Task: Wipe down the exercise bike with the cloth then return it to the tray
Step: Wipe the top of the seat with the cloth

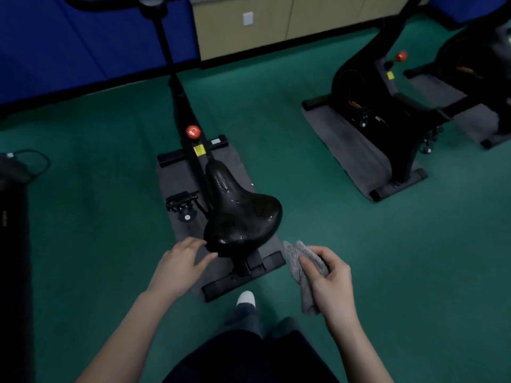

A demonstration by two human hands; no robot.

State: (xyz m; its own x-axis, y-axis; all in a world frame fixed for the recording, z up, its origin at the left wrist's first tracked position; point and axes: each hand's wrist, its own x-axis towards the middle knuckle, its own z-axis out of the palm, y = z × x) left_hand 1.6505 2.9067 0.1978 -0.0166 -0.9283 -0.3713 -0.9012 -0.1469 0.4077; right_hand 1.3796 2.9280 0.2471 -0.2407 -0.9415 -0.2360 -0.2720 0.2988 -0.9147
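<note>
A black exercise bike [193, 150] stands on a grey mat straight ahead, its glossy black saddle [240, 214] nearest to me. My left hand [182, 264] reaches to the saddle's rear left edge with straight fingers that touch it. My right hand [329, 275] grips a folded grey cloth [302, 272] just right of the saddle and apart from it. No tray is in view.
A second black bike [387, 106] stands on its own grey mat at the right, part of a third behind it. Green floor [359, 244] lies all round. A dark object with a cable [16, 172] sits at the left edge. My white shoe [245, 298] is behind the bike's rear foot.
</note>
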